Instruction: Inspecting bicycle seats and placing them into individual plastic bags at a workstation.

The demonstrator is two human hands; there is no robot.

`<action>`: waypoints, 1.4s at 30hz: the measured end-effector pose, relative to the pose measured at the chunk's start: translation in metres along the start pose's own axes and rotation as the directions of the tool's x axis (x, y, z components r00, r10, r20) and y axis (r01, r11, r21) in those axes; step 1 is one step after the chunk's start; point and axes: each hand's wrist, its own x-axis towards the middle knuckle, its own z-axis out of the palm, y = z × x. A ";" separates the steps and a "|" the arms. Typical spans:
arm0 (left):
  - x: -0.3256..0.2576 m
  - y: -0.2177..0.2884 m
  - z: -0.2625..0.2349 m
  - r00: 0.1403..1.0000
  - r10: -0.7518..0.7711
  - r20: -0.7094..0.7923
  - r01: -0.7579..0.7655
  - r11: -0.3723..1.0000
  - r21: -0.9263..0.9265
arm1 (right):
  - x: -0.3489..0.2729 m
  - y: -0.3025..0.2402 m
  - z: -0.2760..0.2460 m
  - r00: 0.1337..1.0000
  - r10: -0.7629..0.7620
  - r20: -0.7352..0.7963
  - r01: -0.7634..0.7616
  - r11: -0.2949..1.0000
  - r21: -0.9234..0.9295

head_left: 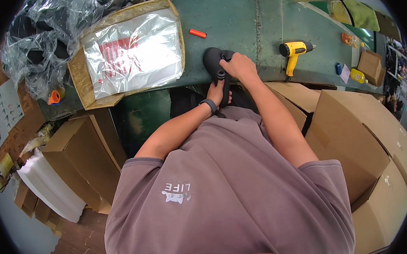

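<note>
At the near edge of the green table, I hold a black padded bicycle saddle [212, 59], its wide two-lobed end pointing away from me. My left hand [216, 93] wraps around the narrow nose, thumb laid along it, below a small round black fitting [221, 74]. Beside the wide end, my right hand [241, 68] is closed on the saddle's right side, its thumb pressed near the middle. Some of its fingers are hidden. A small orange-red stick-like object [198, 33] lies beyond the saddle.
A yellow-and-black heat gun [296, 51] lies to the right. Left stands an open carton [78, 83] lined with white plastic, by clear bags [44, 43] of dark things and an orange tape roll [55, 96]. Cardboard boxes [348, 136] flank me. A yellow bottle [358, 75] lies far right.
</note>
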 end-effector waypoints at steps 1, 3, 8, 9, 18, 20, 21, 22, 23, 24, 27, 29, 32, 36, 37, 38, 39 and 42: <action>-0.002 0.003 0.000 1.000 0.003 0.003 -0.003 1.000 -0.011 | 0.003 -0.002 0.002 1.000 -0.003 -0.001 0.003 1.000 -0.011; -0.007 0.007 0.003 1.000 -0.010 0.008 0.010 1.000 -0.024 | 0.012 -0.001 0.005 0.999 0.034 -0.016 -0.034 0.999 0.004; 0.000 -0.002 -0.006 1.000 -0.023 -0.005 0.023 0.999 -0.024 | 0.017 0.011 0.008 0.999 0.016 0.041 -0.017 0.999 0.027; 0.006 -0.003 -0.008 1.000 -0.024 -0.011 0.024 0.999 -0.040 | 0.012 0.012 0.010 0.999 -0.028 0.024 0.028 1.000 -0.002; -0.010 0.013 0.005 0.999 -0.044 -0.024 0.044 0.999 0.013 | 0.021 -0.002 -0.002 0.995 0.100 0.031 -0.101 0.994 0.051; -0.005 0.005 0.002 0.999 -0.031 -0.030 0.031 1.000 -0.001 | 0.008 -0.003 0.000 0.999 0.040 0.004 -0.040 0.998 0.045; -0.003 0.001 -0.001 0.999 -0.019 -0.033 0.019 1.000 -0.015 | 0.002 0.001 0.003 0.999 0.036 0.005 -0.036 0.998 0.046; 0.000 -0.002 -0.001 0.999 -0.020 -0.031 0.019 1.000 -0.013 | -0.006 0.008 0.005 0.999 0.012 0.033 -0.013 1.000 0.028; 0.004 -0.003 -0.003 1.000 -0.004 -0.019 0.003 0.999 -0.043 | -0.011 0.013 0.006 0.998 -0.013 0.061 0.012 1.000 0.009; 0.006 -0.006 -0.006 1.000 0.012 -0.009 -0.013 0.997 -0.075 | -0.006 0.010 0.007 0.999 -0.016 0.049 0.015 1.000 0.014; 0.001 -0.002 0.002 1.000 0.026 -0.011 -0.026 0.999 -0.041 | 0.014 0.013 0.008 0.999 0.038 -0.009 -0.037 0.996 0.080; -0.002 -0.003 0.004 0.999 0.021 -0.033 -0.021 1.000 0.011 | 0.017 0.014 0.007 0.999 0.041 0.007 -0.041 0.995 0.093; 0.001 -0.010 0.003 1.000 0.008 -0.018 -0.008 1.000 -0.004 | 0.008 0.009 0.012 0.998 -0.021 -0.057 0.022 1.000 0.022; 0.004 -0.011 -0.004 1.000 0.017 0.000 -0.017 0.998 -0.059 | -0.035 0.009 0.001 0.994 -0.090 0.069 0.096 0.991 -0.091; 0.001 -0.013 -0.004 1.000 -0.004 0.020 0.005 0.997 -0.080 | -0.036 0.011 0.004 0.994 -0.088 0.069 0.095 0.991 -0.092; 0.001 -0.012 -0.003 1.000 0.004 -0.002 -0.004 0.998 -0.068 | -0.037 0.012 0.007 0.995 -0.095 0.035 0.098 0.992 -0.080; 0.001 -0.012 0.000 1.000 0.004 -0.003 -0.004 0.997 -0.072 | -0.037 0.013 0.011 0.995 -0.104 0.002 0.103 0.992 -0.068; -0.001 -0.010 0.009 0.998 0.063 -0.007 -0.064 0.997 -0.054 | -0.005 0.010 0.011 0.995 -0.051 -0.084 0.049 0.999 -0.017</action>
